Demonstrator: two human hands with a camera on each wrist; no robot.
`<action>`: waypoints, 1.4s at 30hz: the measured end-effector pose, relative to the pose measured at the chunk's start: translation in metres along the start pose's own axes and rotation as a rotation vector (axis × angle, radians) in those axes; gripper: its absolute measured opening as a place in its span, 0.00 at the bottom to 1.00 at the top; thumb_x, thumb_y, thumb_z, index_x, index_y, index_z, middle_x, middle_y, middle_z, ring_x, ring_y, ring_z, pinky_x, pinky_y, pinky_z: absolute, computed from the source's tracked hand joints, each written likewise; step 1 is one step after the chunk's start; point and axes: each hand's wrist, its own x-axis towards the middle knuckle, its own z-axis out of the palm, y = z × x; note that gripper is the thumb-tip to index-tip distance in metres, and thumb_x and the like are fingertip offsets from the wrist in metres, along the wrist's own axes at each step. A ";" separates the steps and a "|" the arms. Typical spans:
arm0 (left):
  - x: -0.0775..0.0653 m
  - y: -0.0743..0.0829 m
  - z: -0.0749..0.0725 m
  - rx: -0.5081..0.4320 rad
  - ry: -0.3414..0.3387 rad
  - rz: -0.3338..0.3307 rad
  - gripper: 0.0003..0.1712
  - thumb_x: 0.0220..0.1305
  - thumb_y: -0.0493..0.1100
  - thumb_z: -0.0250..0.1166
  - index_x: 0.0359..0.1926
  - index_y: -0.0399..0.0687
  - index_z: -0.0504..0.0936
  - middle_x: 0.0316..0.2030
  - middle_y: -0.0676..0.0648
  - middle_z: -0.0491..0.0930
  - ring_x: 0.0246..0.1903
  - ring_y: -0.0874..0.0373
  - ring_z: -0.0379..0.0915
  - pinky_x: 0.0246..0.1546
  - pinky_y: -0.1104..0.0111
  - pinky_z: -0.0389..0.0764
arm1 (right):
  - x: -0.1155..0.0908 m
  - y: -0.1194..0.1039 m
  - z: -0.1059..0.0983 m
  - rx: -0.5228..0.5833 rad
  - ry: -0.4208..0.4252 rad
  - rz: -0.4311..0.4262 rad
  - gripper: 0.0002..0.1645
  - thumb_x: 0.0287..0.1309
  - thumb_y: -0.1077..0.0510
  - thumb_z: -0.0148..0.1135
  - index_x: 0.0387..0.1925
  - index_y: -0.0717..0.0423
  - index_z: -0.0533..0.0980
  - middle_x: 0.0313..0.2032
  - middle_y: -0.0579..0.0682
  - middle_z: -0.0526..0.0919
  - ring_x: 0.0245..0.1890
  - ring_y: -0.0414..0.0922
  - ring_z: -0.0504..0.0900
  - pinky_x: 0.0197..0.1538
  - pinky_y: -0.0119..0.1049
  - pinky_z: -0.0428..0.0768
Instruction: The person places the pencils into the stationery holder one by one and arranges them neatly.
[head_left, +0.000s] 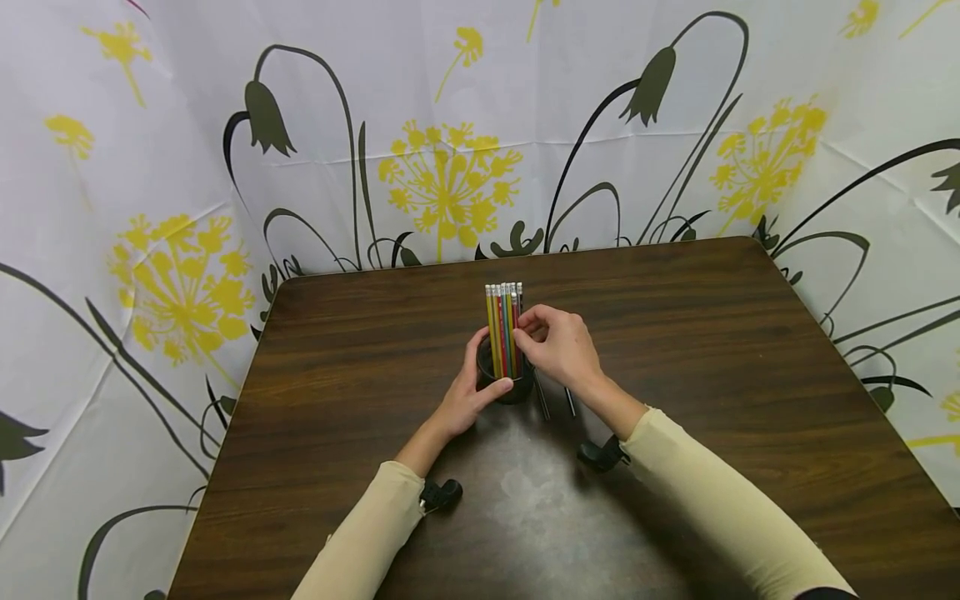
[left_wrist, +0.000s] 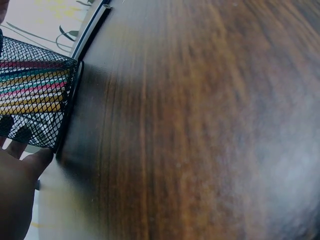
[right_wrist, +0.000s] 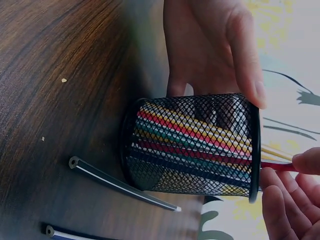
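A black wire-mesh pencil cup [right_wrist: 195,145] stands upright on the table, holding several coloured pencils [head_left: 501,329] with their eraser ends up. My left hand [head_left: 463,396] grips the cup from its left side, thumb at the near rim and the other fingers round the far side. With thumb and fingertips, my right hand [head_left: 562,343] pinches a red pencil [right_wrist: 277,165] just above the rim; its lower part stands inside the cup. In the left wrist view, the left hand [left_wrist: 20,177] shows at the cup's mesh wall.
Two dark pencils lie loose on the brown wooden table [head_left: 360,400], right of the cup: one black pencil [right_wrist: 122,185] close to its base, another dark pencil [right_wrist: 75,234] farther off. Small pale crumbs dot the tabletop. A flower-printed curtain [head_left: 450,100] hangs behind the table.
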 end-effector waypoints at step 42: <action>0.001 -0.003 0.000 -0.017 -0.002 0.019 0.48 0.66 0.33 0.61 0.75 0.65 0.43 0.71 0.41 0.55 0.70 0.47 0.51 0.67 0.44 0.50 | 0.012 0.001 0.012 -0.124 0.088 0.098 0.08 0.55 0.54 0.72 0.28 0.52 0.82 0.24 0.44 0.84 0.24 0.39 0.81 0.28 0.39 0.77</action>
